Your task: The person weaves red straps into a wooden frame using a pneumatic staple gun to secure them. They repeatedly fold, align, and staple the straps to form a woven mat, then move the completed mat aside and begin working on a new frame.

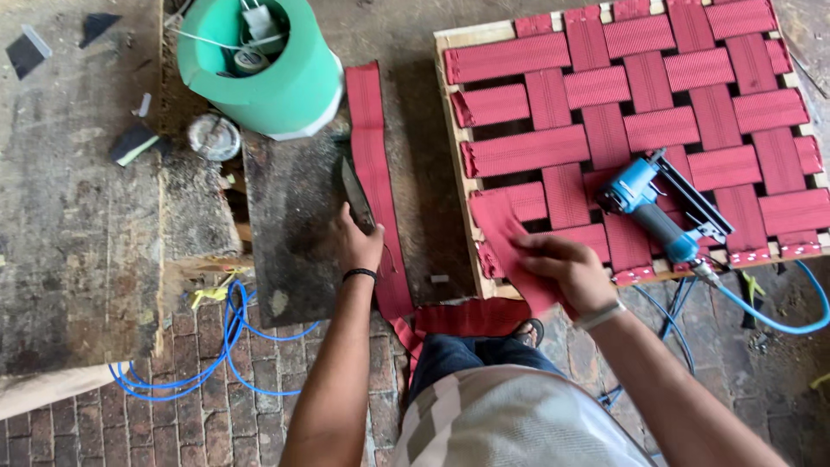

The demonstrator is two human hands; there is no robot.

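Your left hand closes around what looks like a knife, its blade pointing to 12 o'clock beside the loose red webbing strip on the dark board. Your right hand presses a webbing end against the woven wooden frame, fingers flat and together. At 3 o'clock of that hand lies the blue pneumatic stapler, hose trailing. A green bucket stands at 11 o'clock; blue cable coils at 8.

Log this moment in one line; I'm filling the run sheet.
left hand: holds knife | right hand: presses red strap on frame | stapler: resting on webbing
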